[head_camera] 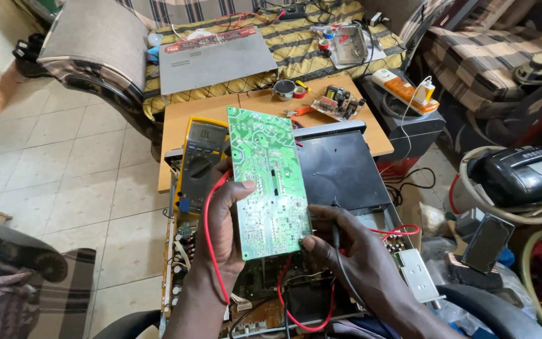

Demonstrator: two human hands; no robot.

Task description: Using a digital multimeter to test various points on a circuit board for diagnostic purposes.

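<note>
The left hand (221, 220) grips a green circuit board (268, 182) by its edge, solder side up, holding it above the opened device (283, 295). The right hand (352, 251) pinches the board's lower corner, fingers also closed around a black probe (335, 220). Just left of the board lies a yellow meter (201, 157), its red lead (211, 238) looping past the left wrist. The board is out and lifted; neither probe tip visibly touches it, so testing appears not yet begun.

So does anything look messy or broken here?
Yes. The device under the hands lies open with its insides and loose red wires showing, and the left hand holds its green circuit board up, tilted, out of the case.
</note>
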